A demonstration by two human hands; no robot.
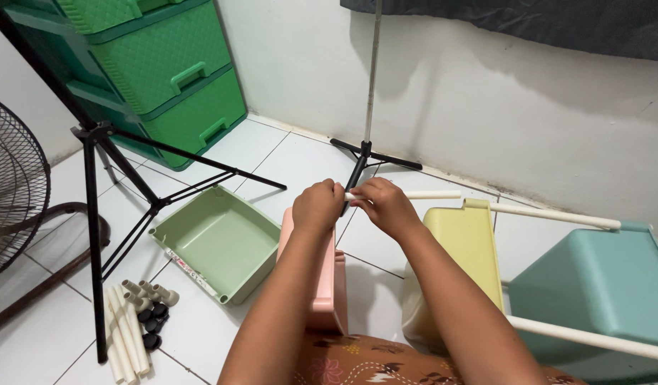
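Both my hands meet on the end of a white rod (432, 194): my left hand (317, 207) is clenched around its tip, my right hand (386, 205) closed on it just beside, knuckles nearly touching, held above the white tiled floor (300, 160). What sits between my fingers at the tip I cannot tell. The rod runs to my right towards a yellow tray (468, 242) standing on edge, where a second white rod (557, 214) carries on to a teal tray (600, 285); another rod (585, 336) passes under the teal one, so that pair looks, to my eye, already threaded onto the frame. A pink tray (329, 285) stands on edge below my wrists, and a green tray (218, 242) lies flat on the floor to my left, both seemingly not yet fitted. Further left, beside a black tripod (94, 214), a bundle of spare rods (126, 331), several connectors (151, 292) and black caps (152, 324) lie unused, which suggests roughly half the assembly remains. A green drawer unit (165, 71) stands in the corner.
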